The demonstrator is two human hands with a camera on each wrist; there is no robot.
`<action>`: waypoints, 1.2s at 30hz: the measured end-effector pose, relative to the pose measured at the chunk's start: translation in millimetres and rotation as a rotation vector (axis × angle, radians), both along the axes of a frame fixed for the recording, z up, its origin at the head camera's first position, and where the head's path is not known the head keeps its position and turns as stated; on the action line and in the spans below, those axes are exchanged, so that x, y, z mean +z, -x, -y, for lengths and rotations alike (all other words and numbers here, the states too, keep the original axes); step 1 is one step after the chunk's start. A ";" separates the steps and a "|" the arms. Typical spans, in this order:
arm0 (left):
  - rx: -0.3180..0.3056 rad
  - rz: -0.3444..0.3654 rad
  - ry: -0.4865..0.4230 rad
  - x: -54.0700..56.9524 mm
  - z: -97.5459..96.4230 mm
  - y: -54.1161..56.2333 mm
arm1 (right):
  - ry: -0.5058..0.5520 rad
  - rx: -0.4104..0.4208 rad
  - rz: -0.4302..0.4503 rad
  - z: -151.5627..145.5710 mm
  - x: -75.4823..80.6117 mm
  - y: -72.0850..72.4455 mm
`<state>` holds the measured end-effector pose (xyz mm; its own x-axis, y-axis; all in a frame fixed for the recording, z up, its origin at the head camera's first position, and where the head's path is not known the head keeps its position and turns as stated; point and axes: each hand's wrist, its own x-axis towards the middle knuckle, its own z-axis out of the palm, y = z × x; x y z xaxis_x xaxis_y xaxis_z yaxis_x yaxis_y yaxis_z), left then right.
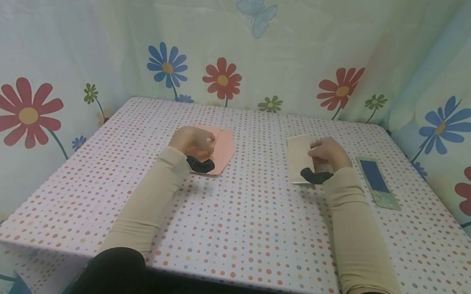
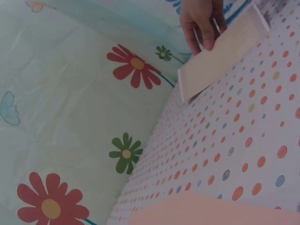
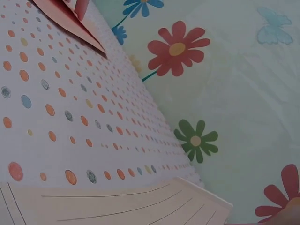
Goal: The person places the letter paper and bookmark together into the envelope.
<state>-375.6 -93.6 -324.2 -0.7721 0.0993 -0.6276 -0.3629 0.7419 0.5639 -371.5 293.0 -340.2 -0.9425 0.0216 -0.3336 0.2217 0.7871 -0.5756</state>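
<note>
A pink envelope point(image 1: 224, 151) with a pointed flap side lies left of the table's middle. My left hand point(image 1: 193, 140) grips its left part, fingers curled; the fingertips are partly hidden in the head view. To the right, a cream folded sheet of paper point(image 1: 298, 158) is held by my right hand point(image 1: 332, 152), which pinches its right edge between thumb and fingers. Printed lines run across this paper point(image 3: 126, 206) in the right wrist view. It tilts a little off the cloth in the left wrist view. The envelope's edge point(image 2: 211, 211) shows at the bottom there.
A flat green piece with a dark blue panel point(image 1: 374, 175) lies to the right of my right hand. The table point(image 1: 251, 205) wears a dotted cloth. Flowered curtains point(image 1: 296, 44) hang close behind it and on both sides.
</note>
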 end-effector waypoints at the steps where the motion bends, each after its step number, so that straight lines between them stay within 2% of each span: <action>1: -0.006 -0.001 0.004 0.1 0.2 0.0 | 0.011 -0.005 0.000 -0.1 -0.8 0.3; 3: 0.007 -0.001 -0.008 0.2 0.3 -0.4 | 0.027 -0.012 -0.006 -0.2 -1.5 0.2; 9: 0.113 0.044 -0.160 -0.7 -1.2 -2.6 | 0.091 -0.027 -0.015 0.9 -1.5 -2.7; 12: 0.127 0.044 -0.166 -1.2 -1.2 -2.2 | 0.133 -0.028 -0.002 -0.1 -2.0 -2.1; 21: 0.071 0.038 -0.118 -0.9 -0.8 -1.6 | 0.239 -0.008 0.031 -1.9 -1.3 -3.1; 27: 0.081 0.049 -0.138 -1.3 -0.8 -1.3 | 0.243 -0.013 0.032 -0.9 -1.5 -2.5; 31: 0.053 0.041 -0.112 -1.5 -0.4 -0.4 | 0.228 -0.032 0.032 -0.5 -3.1 -1.4; 33: 0.015 0.032 -0.086 -1.4 -0.2 0.2 | 0.225 -0.036 0.028 -0.8 -4.3 -0.6; 36: 0.001 0.031 -0.080 -1.4 -0.6 0.4 | 0.222 -0.034 0.020 -0.7 -7.0 0.6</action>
<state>-376.0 -93.0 -325.5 -0.7525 0.1491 -0.6415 -0.3822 0.6944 0.6097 -372.0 293.7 -347.1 -0.9354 -0.0226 -0.3528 0.2596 0.6334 -0.7290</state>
